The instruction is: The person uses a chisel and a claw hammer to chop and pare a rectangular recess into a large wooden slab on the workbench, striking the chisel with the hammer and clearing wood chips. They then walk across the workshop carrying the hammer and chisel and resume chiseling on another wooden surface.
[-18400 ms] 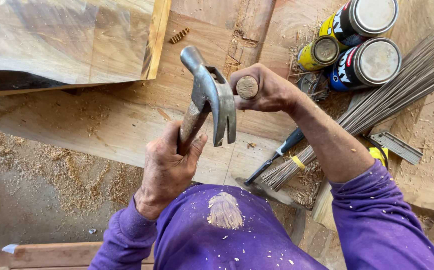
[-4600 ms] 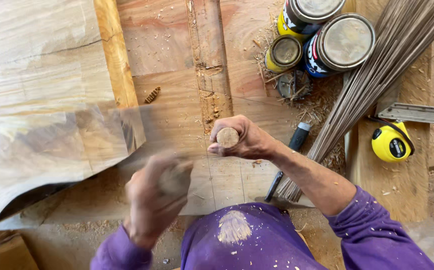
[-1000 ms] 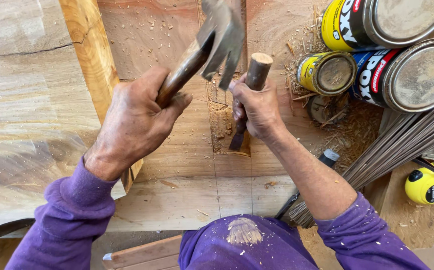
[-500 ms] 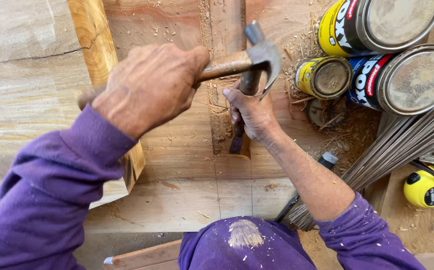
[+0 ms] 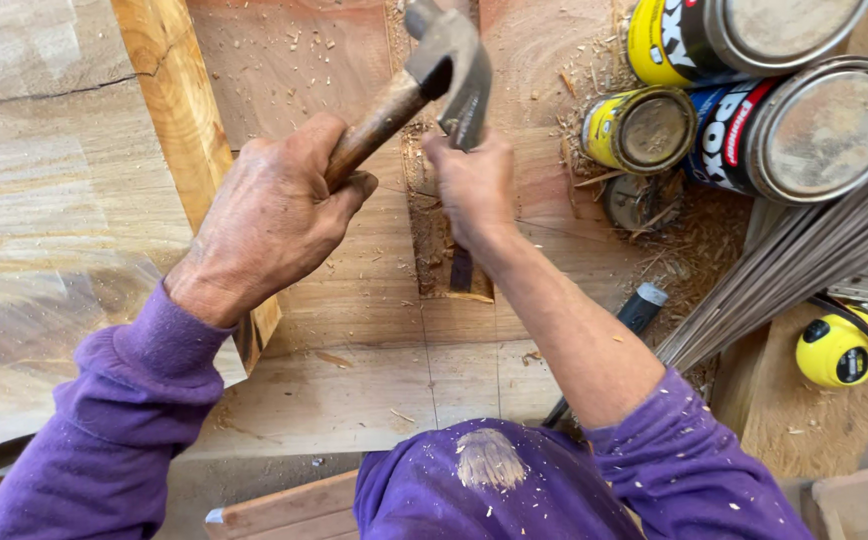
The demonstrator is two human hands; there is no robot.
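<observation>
At frame centre, our left hand (image 5: 279, 225) grips the hammer (image 5: 449, 60) while our right hand (image 5: 474, 190) clenches the chisel (image 5: 461, 270).

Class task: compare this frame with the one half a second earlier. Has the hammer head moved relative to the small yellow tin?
Yes. The hammer head has swung up and left, away from the small yellow tin; earlier it sat lower, close beside the tin.

the left hand (image 5: 274, 215) is clenched into a fist, wrist bent, purple-sleeved arm reaching far. the right hand (image 5: 472, 190) is closed too, its bare forearm running near-right.
</observation>
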